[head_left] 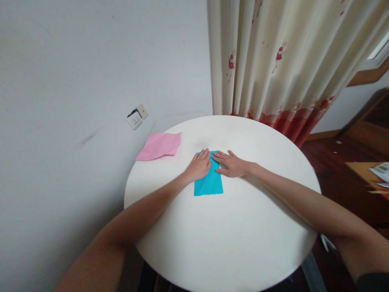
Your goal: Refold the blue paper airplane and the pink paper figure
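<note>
A blue sheet of paper (210,184), folded into a tall rectangle, lies near the middle of the round white table (231,239). My left hand (199,165) presses flat on its upper left part, fingers spread forward. My right hand (231,164) lies flat on the paper's upper right edge, fingers pointing left toward the left hand. Both palms face down and neither hand grips anything. The top end of the blue paper is hidden under my hands.
A creased pink sheet (160,146) lies at the table's far left edge, close to the white wall. A wall socket (136,117) sits just beyond it. A cream curtain with red print (282,65) hangs behind the table. Wooden floor and furniture (364,170) stand at right.
</note>
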A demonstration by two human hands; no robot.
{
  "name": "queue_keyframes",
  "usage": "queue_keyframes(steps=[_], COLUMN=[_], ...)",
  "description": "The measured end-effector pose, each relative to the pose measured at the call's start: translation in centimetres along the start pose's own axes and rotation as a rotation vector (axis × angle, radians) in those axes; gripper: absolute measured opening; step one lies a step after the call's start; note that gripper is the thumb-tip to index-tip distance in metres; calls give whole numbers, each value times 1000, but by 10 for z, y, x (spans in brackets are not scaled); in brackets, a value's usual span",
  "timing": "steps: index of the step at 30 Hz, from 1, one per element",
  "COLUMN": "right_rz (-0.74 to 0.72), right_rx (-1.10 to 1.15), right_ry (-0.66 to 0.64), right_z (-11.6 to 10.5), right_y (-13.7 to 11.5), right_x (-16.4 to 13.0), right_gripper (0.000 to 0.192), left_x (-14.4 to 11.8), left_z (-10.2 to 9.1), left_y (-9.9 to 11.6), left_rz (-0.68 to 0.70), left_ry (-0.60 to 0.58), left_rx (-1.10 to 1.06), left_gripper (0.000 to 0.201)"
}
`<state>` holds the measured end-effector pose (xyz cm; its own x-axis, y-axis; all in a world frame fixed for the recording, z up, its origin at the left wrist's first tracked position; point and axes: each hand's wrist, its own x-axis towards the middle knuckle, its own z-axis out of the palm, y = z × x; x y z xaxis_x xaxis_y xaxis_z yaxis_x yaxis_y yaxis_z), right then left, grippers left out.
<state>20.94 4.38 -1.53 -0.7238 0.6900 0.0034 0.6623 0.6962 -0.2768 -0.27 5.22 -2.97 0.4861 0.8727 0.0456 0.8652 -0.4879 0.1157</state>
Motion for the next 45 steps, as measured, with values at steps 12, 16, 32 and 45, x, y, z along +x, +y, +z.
queue_keyframes(steps=[12,16,32,45], right_rz=[71,137,1,106], right_rx=[8,-11,33,-26], right_ry=[64,95,-78,71], right_z=[6,8,-7,5], right_y=[-1,0,1,9], right_x=[4,7,-3,6], right_gripper=[79,76,84,71], left_x=[1,0,-3,-3], left_z=[0,1,0,1], left_y=[-2,-2,0,-2], left_rz=[7,9,27,42], left_ry=[-2,5,-16,-3], left_rx=[-21,-13,-3,-10], left_gripper=[58,58,57,58])
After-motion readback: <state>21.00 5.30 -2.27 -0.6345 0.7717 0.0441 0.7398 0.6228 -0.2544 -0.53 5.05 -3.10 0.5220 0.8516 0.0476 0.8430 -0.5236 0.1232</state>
